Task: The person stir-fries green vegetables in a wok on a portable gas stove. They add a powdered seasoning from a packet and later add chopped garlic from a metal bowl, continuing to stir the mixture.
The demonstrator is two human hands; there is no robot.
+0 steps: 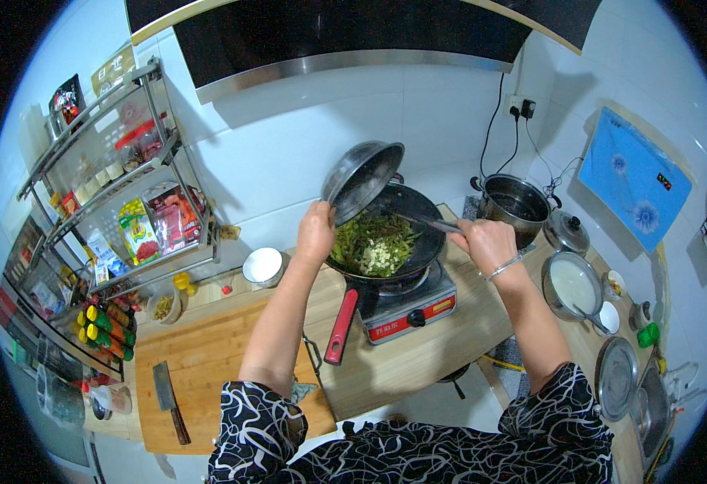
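Observation:
Gripped at its rim, a metal bowl (362,178) is tipped over the back left of the wok by my left hand (317,233). My right hand (487,243) grasps the handle of a dark utensil (429,221), whose far end reaches toward the bowl's mouth and the food; the exact tip is hard to make out. Inside the black wok (429,251) lie cut green vegetables (353,237) with a heap of chopped pale pieces, perhaps garlic (383,255), on top. The wok rests on a portable gas stove (414,314), its red handle (341,327) pointing toward me.
A cleaver (169,393) lies on the wooden cutting board (220,357) at left. Beside the wok's left stands a white bowl (262,266). To the right are a dark pot (513,206) and a pan of whitish liquid (572,285). A range hood (353,36) overhangs the back.

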